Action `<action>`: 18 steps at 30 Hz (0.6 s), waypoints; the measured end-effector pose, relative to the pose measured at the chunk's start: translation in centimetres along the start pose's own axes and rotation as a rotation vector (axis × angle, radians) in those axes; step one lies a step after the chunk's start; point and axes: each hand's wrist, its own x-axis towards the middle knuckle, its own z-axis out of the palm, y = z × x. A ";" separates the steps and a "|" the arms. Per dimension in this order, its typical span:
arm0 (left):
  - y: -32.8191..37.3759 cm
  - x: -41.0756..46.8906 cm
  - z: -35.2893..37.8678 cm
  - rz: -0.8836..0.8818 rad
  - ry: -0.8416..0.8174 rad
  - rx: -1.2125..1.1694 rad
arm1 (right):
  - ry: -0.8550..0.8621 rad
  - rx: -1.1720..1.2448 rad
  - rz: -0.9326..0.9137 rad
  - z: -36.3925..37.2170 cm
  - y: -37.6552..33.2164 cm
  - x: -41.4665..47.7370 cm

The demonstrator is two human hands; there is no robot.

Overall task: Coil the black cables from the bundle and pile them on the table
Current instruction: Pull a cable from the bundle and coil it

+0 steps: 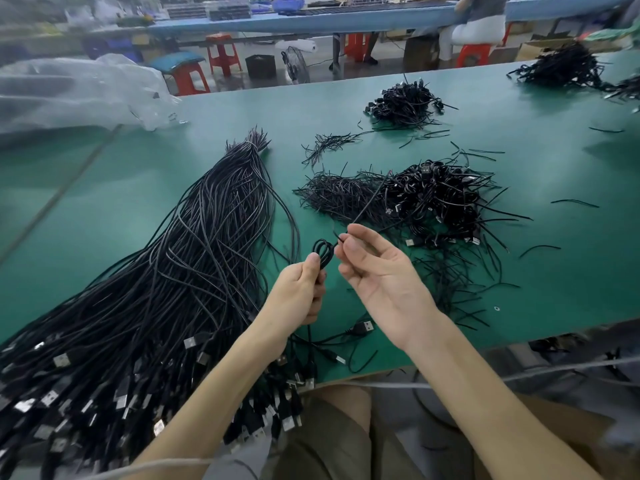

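Nearest you, the bundle of black cables lies along the left of the green counter, its USB plugs spilling over the near edge. One loose cable lies apart from it, just under your wrists.

You are mid-coil. Your left grip is closed round a small coil, the loops standing up above your thumb. Your right grip is palm-up, thumb and forefinger pinching a thin black strand that runs up and away; whether it is the cable's tail or a tie cannot be told.

The next move, as I judge it, calls for winding that strand tight round the waist of the loops without letting your left thumb slacken, or the turns will spring open.

Beyond your hands lies a heap of short black ties, touching the pile of coiled cables on its right. That is where the coil should go. Stray ties scattered around could snag it.

Farther off sit a smaller pile, another pile at the far right, and a clear plastic bag at the far left.
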 end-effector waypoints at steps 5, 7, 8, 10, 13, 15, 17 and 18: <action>-0.2 0.0 0.3 0.036 0.014 -0.006 | 0.131 -0.160 0.050 0.2 1.2 -0.2; -0.2 -0.1 0.3 0.049 0.007 0.002 | 0.201 -0.192 0.082 -0.1 1.6 -0.2; -0.2 -0.2 0.2 0.051 0.003 0.003 | 0.221 -0.183 0.087 -0.3 1.6 -0.2; -0.2 -0.3 0.2 0.051 0.000 0.012 | 0.211 -0.134 0.086 -0.4 1.7 -0.1; -0.2 -0.3 0.2 0.049 -0.015 0.038 | 0.116 -0.036 0.080 -0.3 1.6 0.0; -0.3 -0.3 0.4 0.054 -0.027 0.046 | 0.070 -0.026 0.068 -0.2 1.6 0.1; -0.3 -0.3 0.4 0.061 -0.033 0.033 | 0.094 -0.124 0.052 0.0 1.8 0.1; -0.3 -0.4 0.4 0.065 -0.035 0.026 | 0.127 -0.174 0.046 0.0 1.9 0.1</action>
